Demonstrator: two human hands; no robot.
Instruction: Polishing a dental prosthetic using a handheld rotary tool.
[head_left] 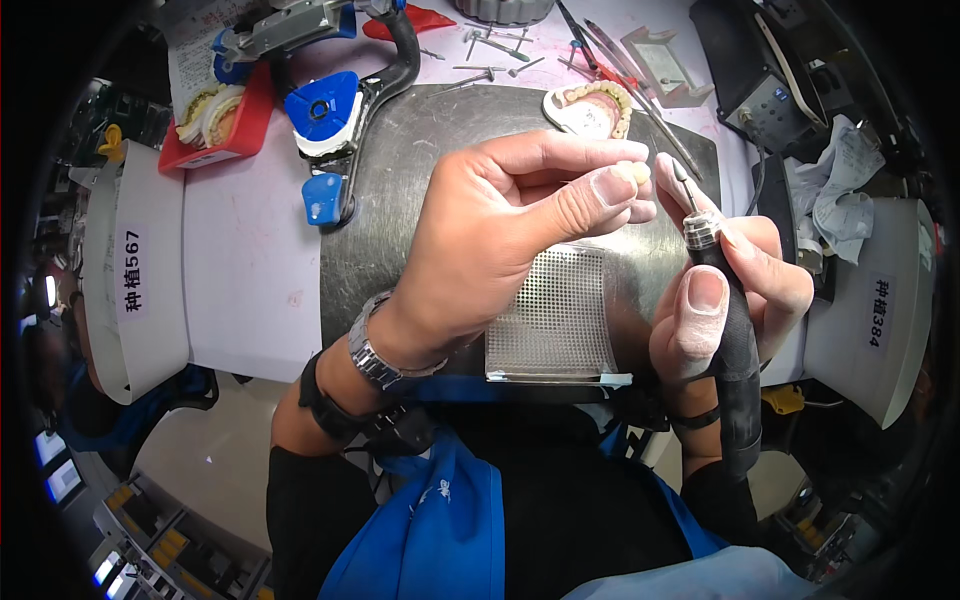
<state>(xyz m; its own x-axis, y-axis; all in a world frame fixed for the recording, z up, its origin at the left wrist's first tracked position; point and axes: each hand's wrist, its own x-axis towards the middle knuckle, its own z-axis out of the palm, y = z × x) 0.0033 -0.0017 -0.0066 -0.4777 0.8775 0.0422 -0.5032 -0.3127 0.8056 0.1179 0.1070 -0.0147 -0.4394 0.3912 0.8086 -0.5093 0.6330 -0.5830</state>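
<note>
your right hand (pixel 730 300) clenched round black rotary handpiece (pixel 735 330), bur tip up | your left hand (pixel 500 225) pinching small cream tooth piece (pixel 637 171) at fingertips, just beside bur | beyond: pale denture model (pixel 592 108) on dark metal plate (pixel 420 160)

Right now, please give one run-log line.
left hand: pinches tooth | right hand: grips handpiece | bur near tooth

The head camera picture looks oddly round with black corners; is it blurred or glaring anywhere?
Head view: fisheye lens bends the bench edges and blackens the rim. The left hand, pinching a small tooth piece, and the right hand, holding the rotary handpiece, are sharp. Soft sheen on the dark metal plate; no harsh glare.
</note>
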